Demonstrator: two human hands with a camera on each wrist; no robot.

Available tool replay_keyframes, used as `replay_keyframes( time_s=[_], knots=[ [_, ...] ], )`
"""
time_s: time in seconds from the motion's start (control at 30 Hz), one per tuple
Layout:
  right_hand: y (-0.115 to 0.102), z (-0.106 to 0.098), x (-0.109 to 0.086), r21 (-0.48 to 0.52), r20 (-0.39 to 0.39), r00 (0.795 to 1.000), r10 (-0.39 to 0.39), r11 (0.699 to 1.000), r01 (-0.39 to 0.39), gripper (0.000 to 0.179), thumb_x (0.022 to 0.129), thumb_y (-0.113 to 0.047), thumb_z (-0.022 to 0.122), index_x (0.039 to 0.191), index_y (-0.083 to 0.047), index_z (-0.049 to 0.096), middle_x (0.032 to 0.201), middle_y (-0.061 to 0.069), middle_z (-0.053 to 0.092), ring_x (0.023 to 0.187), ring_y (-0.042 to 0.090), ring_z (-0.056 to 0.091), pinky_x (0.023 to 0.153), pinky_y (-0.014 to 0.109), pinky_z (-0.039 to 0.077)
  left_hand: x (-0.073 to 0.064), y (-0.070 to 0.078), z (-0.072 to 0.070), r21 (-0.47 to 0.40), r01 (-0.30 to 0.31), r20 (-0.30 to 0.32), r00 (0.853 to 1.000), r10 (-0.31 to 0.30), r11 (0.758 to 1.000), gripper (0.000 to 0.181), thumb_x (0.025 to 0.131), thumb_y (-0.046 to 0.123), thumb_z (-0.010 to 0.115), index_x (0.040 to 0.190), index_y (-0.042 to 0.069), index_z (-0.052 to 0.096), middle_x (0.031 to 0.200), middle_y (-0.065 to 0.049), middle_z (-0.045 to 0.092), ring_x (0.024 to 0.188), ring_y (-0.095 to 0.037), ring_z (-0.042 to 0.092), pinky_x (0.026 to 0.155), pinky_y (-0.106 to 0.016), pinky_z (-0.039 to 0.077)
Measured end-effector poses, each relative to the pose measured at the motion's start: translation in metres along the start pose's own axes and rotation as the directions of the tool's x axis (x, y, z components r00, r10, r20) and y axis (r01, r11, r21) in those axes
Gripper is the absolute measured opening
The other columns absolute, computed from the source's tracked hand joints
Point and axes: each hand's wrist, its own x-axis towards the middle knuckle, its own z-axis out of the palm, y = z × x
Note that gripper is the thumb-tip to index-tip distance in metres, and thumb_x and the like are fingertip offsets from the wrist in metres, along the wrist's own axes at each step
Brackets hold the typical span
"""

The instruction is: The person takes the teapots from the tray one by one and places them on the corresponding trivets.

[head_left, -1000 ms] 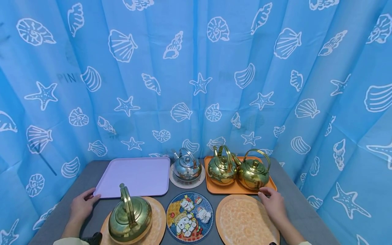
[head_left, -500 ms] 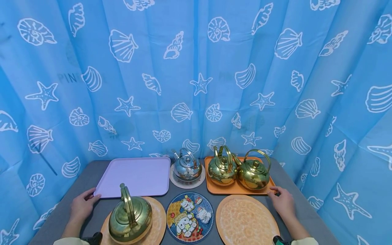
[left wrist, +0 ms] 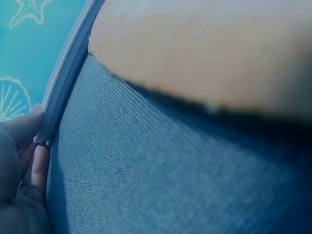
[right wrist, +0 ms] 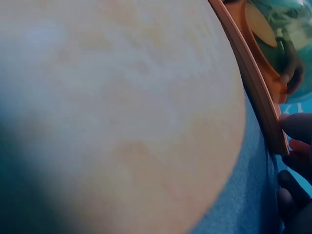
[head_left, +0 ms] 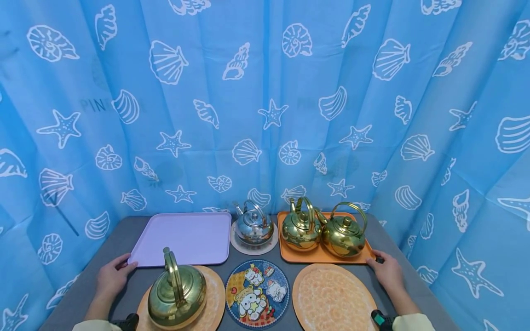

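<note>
My left hand (head_left: 112,276) pinches the near left corner of a light purple tray (head_left: 190,239), thumb at the rim and fingers lower down; the left wrist view shows the tray's edge (left wrist: 68,68) between them. At the near right corner of an orange tray (head_left: 285,253), my right hand (head_left: 388,272) has its thumb and fingers on the corner, also seen in the right wrist view at the tray's edge (right wrist: 261,100). Two shiny gold kettles, one on the left (head_left: 301,232) and one on the right (head_left: 343,236), stand on the orange tray.
A silver kettle (head_left: 254,226) sits on a small round mat between the trays. A larger gold kettle (head_left: 175,296) stands on the left tan round mat (head_left: 215,294). A cartoon mat (head_left: 256,294) and another tan mat (head_left: 331,294) lie in front. A blue curtain (head_left: 265,115) hangs behind.
My right hand has moved right along the orange tray's front edge, from below the right kettle to the tray's near right corner. The left hand stays at the purple tray's corner.
</note>
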Motion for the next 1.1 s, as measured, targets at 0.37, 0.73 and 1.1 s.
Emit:
replay_keyframes(
  time_s=[0.37, 0.73, 1.1],
  knots=[
    [0.006, -0.004, 0.003, 0.02, 0.058, 0.998, 0.0, 1.0, -0.001, 0.052, 0.092, -0.025, 0.066, 0.131, 0.008, 0.055, 0.135, 0.033, 0.047, 0.124, 0.052, 0.039, 0.102, 0.062, 0.031, -0.009, 0.0, -0.002, -0.032, 0.024, -0.016, 1.0, -0.025, 0.999, 0.051, 0.097, 0.016, 0.061, 0.138, -0.01, 0.045, 0.135, -0.035, 0.044, 0.122, -0.049, 0.041, 0.099, -0.061, 0.037],
    [0.011, -0.006, 0.006, 0.055, 0.063, 0.997, 0.052, 0.997, -0.056, 0.055, 0.091, -0.024, 0.067, 0.132, 0.009, 0.053, 0.137, 0.033, 0.045, 0.127, 0.052, 0.036, 0.103, 0.062, 0.028, -0.028, 0.019, -0.007, -0.072, -0.002, -0.077, 0.997, -0.004, 0.997, 0.045, 0.094, 0.012, 0.064, 0.133, -0.006, 0.052, 0.134, -0.032, 0.048, 0.117, -0.047, 0.051, 0.088, -0.057, 0.046],
    [0.013, -0.007, 0.005, 0.042, 0.074, 0.997, 0.024, 0.999, -0.027, 0.054, 0.091, -0.025, 0.067, 0.132, 0.008, 0.054, 0.135, 0.033, 0.047, 0.125, 0.052, 0.038, 0.101, 0.062, 0.031, -0.046, 0.055, -0.02, -0.181, -0.098, -0.034, 0.995, 0.093, 0.979, 0.05, 0.097, 0.028, 0.061, 0.137, -0.001, 0.052, 0.138, -0.024, 0.05, 0.125, -0.042, 0.047, 0.095, -0.057, 0.043]
  ],
)
